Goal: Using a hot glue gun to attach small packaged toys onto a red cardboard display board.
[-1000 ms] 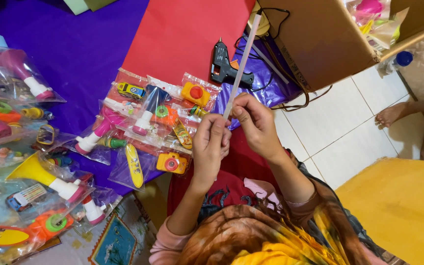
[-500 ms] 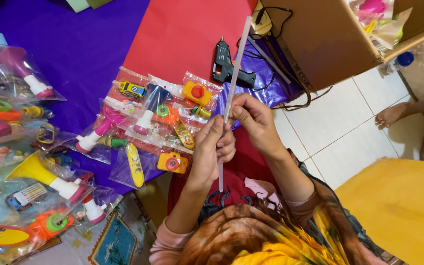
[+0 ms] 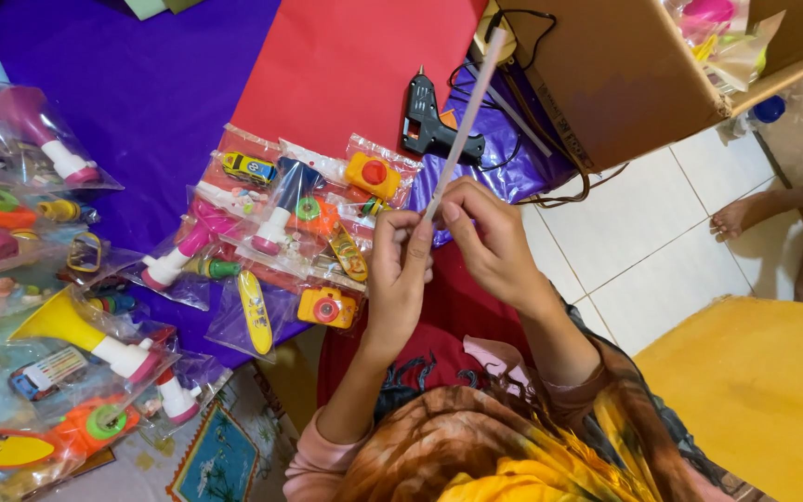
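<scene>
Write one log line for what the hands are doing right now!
left hand: pinching white stick | right hand: pinching same stick | stick: tilted, above black glue gun | nearby: bagged toys on purple sheet

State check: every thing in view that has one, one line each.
Glue stick: lifted, tilted, pinched at its lower end by both hands.
Left hand: closed on the stick.
Right hand: closed on the stick.
Glue gun: lying on purple sheet, unheld.
Toy bags: lying flat, appear sealed.
Cardboard box: open.
</scene>
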